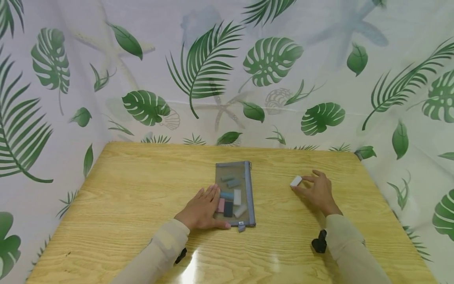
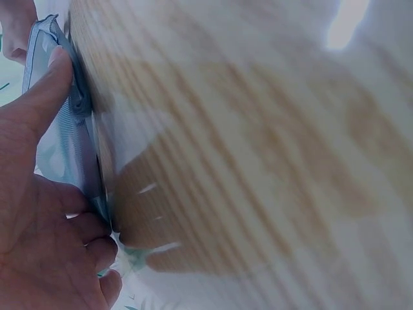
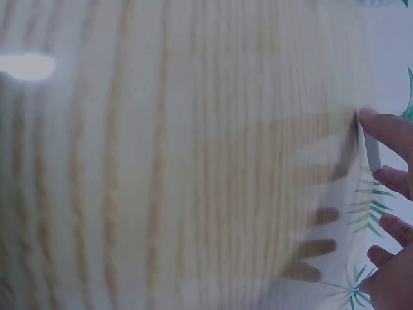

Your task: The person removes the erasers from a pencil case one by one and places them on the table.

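A mesh zip pouch [image 1: 234, 170] with grey-blue edging lies flat on the wooden table. Through its see-through side I see several small erasers or blocks, among them a white one [image 1: 237, 197], a pink one [image 1: 221, 205], a dark one [image 1: 228, 209] and a blue one [image 1: 226, 195]. My left hand [image 1: 202, 209] rests on the pouch's left side, fingers straight and thumb along its near edge. To the right of the pouch, my right hand [image 1: 317, 192] pinches a white eraser [image 1: 296, 181] between thumb and forefinger, at the tabletop.
The wooden table [image 1: 142, 173] ends at the back against a white cloth [image 1: 149, 71] printed with green leaves, which also hangs on both sides. A small tab [image 1: 241, 228] sticks out from the pouch's near edge. Black wrist mounts [image 1: 319, 242] sit under the sleeves.
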Available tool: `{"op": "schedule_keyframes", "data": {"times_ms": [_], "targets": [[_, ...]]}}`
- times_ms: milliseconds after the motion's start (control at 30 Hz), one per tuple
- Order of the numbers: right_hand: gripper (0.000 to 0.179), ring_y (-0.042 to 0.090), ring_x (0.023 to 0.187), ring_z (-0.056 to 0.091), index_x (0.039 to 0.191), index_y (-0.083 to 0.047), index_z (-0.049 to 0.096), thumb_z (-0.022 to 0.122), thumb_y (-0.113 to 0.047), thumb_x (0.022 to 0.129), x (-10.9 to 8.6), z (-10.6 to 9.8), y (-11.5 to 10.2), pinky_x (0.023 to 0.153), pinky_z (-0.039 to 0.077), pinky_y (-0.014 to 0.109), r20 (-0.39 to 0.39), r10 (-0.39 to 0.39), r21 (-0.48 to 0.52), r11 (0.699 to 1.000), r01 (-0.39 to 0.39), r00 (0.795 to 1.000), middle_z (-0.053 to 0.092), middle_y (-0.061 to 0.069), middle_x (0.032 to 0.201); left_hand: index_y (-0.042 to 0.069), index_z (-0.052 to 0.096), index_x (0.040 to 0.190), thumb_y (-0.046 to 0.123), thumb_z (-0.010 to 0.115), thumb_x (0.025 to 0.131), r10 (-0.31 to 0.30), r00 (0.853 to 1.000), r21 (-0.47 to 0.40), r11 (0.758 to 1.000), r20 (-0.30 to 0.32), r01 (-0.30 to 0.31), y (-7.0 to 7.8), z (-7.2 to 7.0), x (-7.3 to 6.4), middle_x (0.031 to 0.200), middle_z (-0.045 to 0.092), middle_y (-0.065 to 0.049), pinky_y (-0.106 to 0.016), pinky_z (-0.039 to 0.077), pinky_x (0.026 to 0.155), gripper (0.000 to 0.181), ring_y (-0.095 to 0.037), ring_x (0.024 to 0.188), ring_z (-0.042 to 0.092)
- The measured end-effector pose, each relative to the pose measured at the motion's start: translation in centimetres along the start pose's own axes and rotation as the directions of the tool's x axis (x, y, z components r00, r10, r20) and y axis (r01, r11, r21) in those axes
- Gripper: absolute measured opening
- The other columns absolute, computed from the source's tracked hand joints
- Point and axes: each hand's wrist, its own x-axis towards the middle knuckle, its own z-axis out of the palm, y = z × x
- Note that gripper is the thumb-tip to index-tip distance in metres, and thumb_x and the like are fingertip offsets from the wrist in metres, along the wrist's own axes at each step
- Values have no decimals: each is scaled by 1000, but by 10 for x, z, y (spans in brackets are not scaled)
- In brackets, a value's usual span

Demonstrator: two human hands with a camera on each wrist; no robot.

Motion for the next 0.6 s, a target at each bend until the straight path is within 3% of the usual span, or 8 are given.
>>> {"op": "schedule_keyframes", "data": {"times_ms": [600], "targets": [[68,59,139,25,128,16,61,82,-34,87,-3,2,9,112,10,73,-16,-32,-33,999,32,999,30,44,149,-4,16,160,73,58,89,-2,1000,6,1000,14,2,1,-3,-3,167,11,-21,-48,9,125,113,-30,155,10]]}}
